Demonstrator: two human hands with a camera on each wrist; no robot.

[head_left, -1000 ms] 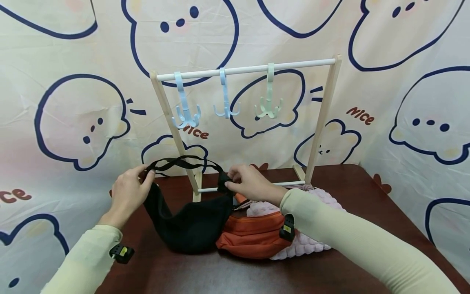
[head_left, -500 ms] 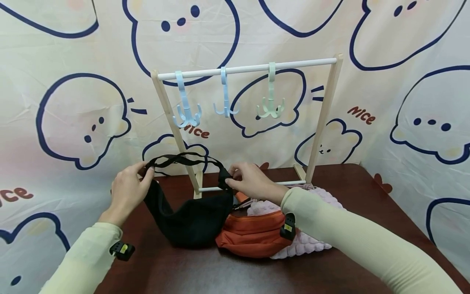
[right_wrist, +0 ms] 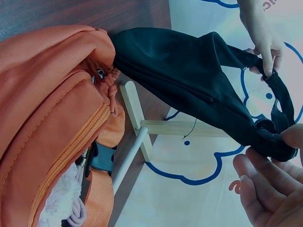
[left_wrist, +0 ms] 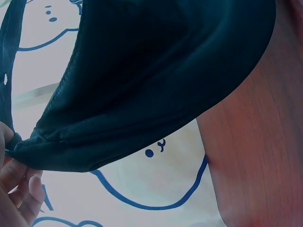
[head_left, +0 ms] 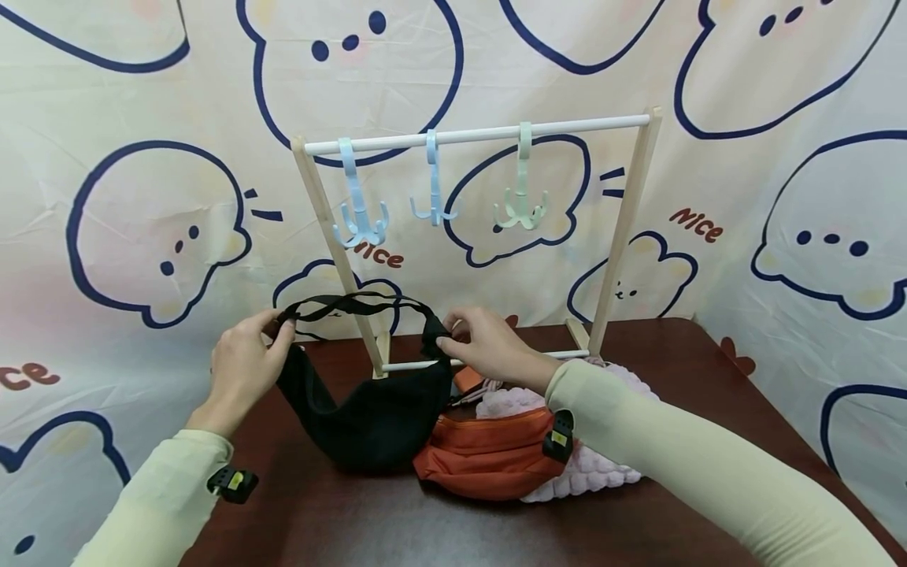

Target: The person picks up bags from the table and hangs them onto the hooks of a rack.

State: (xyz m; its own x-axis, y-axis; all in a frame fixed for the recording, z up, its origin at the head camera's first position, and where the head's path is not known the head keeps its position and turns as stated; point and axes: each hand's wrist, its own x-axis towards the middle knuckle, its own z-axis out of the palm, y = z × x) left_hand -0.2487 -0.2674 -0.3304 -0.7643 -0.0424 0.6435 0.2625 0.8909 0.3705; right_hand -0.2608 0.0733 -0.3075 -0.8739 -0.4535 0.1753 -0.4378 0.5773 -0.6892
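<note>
A black fabric bag (head_left: 375, 425) hangs in a U shape between both hands, its strap (head_left: 347, 303) arching above. My left hand (head_left: 244, 358) pinches the bag's left end where strap and body meet; the left wrist view shows the fingertips on black cloth (left_wrist: 142, 94). My right hand (head_left: 489, 346) pinches the opposite end near the strap, and in the right wrist view its thumb and fingers hold the bunched end of the bag (right_wrist: 184, 75). Right of the bag lies an orange waist bag (head_left: 489, 457), partly over a fluffy pale pink item (head_left: 595, 472).
Behind the hands stands a wooden rack with a white top bar (head_left: 475, 135). On it hang a left blue hook (head_left: 360, 213), a second blue hook (head_left: 434, 189) and a green hook (head_left: 523, 189). The brown table (head_left: 340, 520) extends below; a patterned cloth covers the backdrop.
The black bag has risen slightly, with its lower edge a little higher. Both hands keep their hold on its ends, with the right hand slightly higher than before.
</note>
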